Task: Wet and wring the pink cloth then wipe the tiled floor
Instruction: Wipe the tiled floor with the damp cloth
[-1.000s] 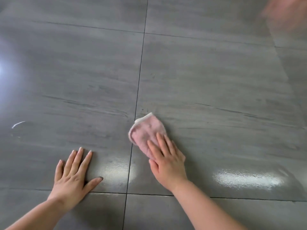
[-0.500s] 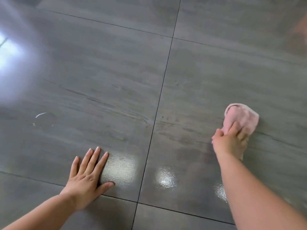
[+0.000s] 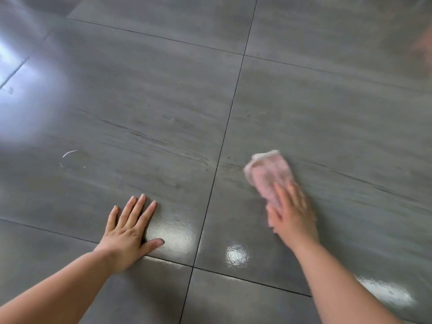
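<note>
The pink cloth [image 3: 268,174] lies folded on the grey tiled floor [image 3: 145,94], just right of a dark grout line. My right hand [image 3: 292,216] presses flat on the cloth's near half, fingers spread over it; both are motion-blurred. My left hand [image 3: 129,232] rests palm down on the tile to the left of the grout line, fingers apart, holding nothing. The cloth's near end is hidden under my right hand.
A faint white ring mark [image 3: 72,159] sits on the left tile. Glossy light reflections [image 3: 236,254] show near my hands and at the far left. A blurred pinkish shape [image 3: 423,45] is at the right edge.
My right hand and the cloth swept right half a second ago and have now come back left toward the grout line. My left hand has stayed planted on the floor.
</note>
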